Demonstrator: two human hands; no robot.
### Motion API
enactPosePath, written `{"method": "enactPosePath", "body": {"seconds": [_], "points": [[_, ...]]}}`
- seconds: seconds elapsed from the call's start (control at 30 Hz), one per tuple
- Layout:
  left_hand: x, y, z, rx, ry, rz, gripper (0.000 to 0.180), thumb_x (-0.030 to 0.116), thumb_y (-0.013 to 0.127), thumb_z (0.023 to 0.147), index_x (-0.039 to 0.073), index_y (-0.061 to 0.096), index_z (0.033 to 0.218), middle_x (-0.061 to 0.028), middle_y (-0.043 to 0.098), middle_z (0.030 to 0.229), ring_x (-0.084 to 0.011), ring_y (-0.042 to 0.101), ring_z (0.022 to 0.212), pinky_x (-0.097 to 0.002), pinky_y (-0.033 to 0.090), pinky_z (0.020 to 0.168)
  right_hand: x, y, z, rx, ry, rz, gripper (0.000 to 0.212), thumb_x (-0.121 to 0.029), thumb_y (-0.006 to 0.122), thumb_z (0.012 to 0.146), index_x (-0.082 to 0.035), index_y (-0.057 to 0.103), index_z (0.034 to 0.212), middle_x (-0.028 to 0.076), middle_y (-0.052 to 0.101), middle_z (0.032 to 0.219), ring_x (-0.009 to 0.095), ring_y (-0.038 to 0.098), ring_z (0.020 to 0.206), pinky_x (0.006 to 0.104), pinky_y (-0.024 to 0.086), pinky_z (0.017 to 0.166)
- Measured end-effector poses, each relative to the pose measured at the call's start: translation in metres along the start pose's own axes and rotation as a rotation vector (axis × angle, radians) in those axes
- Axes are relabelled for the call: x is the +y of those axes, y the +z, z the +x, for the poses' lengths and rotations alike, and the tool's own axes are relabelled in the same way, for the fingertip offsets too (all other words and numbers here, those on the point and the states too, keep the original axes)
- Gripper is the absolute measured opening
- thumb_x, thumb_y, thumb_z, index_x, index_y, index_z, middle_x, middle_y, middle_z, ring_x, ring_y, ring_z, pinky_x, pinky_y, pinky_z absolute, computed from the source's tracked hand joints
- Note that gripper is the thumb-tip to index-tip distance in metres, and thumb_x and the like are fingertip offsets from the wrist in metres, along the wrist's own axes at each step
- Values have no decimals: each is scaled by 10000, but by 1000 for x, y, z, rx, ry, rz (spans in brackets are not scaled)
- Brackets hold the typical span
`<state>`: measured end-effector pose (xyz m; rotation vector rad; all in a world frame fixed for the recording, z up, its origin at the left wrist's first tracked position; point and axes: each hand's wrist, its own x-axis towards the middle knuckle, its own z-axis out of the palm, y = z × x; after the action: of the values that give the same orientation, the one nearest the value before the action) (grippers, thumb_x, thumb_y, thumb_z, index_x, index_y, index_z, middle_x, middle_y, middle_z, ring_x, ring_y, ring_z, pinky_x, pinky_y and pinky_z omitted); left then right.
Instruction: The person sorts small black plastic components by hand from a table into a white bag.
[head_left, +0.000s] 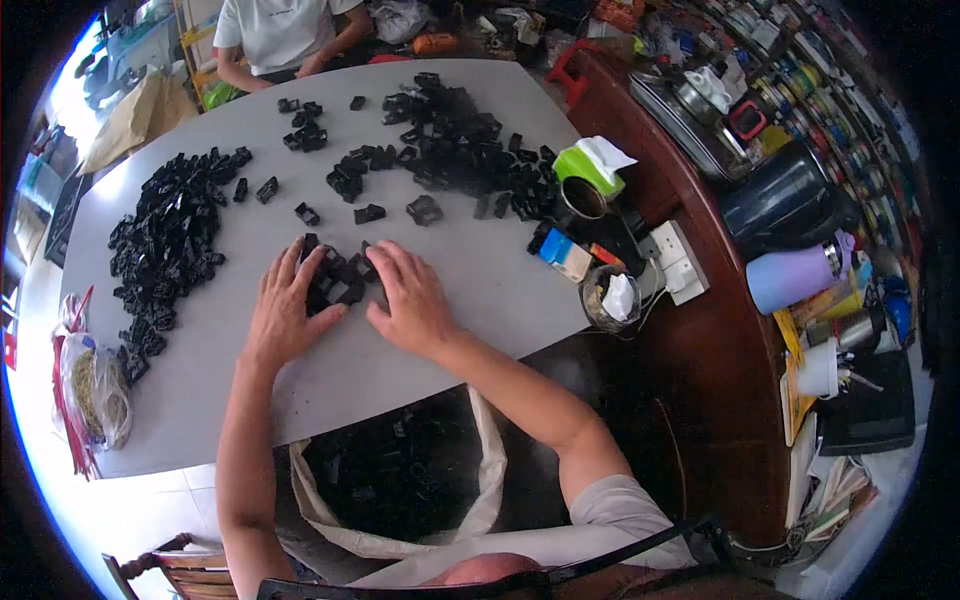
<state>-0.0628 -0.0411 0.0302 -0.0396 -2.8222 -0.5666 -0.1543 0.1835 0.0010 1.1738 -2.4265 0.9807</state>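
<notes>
Near the middle of the grey-white table [420,262], my left hand [285,312] and my right hand [412,305] rest on either side of a small cluster of black plastic parts [338,280]. The fingers of both hands are spread, their tips touching or beside the parts; neither hand grips one. Just beyond lie loose black parts [369,214]. A long heap of similar parts [170,235] spreads on the left, and a larger heap [455,140] at the far right. Below the table edge, a pale sack [490,455] gapes with black parts inside.
Opposite sits a person in a white shirt [280,30]. Along the table's right stand a green tissue box [580,165], a dark cup [583,198], a blue-and-white packet [563,254], a glass jar [608,305] and a power strip [680,262]. A plastic bag [97,390] sits at the left edge.
</notes>
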Motion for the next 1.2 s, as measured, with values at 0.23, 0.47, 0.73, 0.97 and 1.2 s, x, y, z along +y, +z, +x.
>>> {"method": "enactPosePath", "body": {"seconds": [0.23, 0.47, 0.73, 0.97, 1.2], "points": [[5, -2, 15, -53, 41, 42, 934, 535, 827, 820, 156, 471, 1596, -212, 373, 1682, -452, 371, 1522, -541, 332, 1241, 1, 2, -3, -87, -76, 55, 789, -229, 722, 885, -18, 396, 1572, 269, 358, 1646, 482, 461, 1428, 553, 398, 1181], [12, 4, 9, -42, 51, -7, 901, 502, 841, 802, 125, 513, 1551, -206, 443, 1631, -441, 468, 1447, -532, 377, 1212, -1, 1, -3, -200, -144, 46, 832, -165, 709, 863, -35, 354, 1605, 247, 361, 1653, 459, 416, 1484, 541, 348, 1245], [18, 1, 4, -19, 33, -45, 906, 452, 847, 792, 117, 493, 1556, -229, 456, 1600, -446, 453, 1455, -532, 378, 1212, -7, -5, -2, -245, -92, 151, 864, -130, 715, 850, -11, 324, 1610, 293, 330, 1665, 490, 400, 1500, 531, 361, 1245], [25, -5, 4, -78, -6, -15, 962, 470, 859, 777, 99, 473, 1576, -218, 444, 1619, -448, 441, 1472, -531, 369, 1225, -3, 0, -4, -288, -73, 136, 879, -127, 711, 860, -4, 293, 1623, 297, 300, 1683, 476, 378, 1524, 518, 368, 1248], [19, 10, 3, -9, 29, 6, 921, 525, 831, 803, 86, 506, 1544, -215, 484, 1579, -413, 456, 1455, -518, 389, 1197, -4, -1, -2, -286, -166, 101, 921, -177, 745, 850, -17, 286, 1633, 255, 329, 1683, 439, 359, 1544, 502, 346, 1269]]}}
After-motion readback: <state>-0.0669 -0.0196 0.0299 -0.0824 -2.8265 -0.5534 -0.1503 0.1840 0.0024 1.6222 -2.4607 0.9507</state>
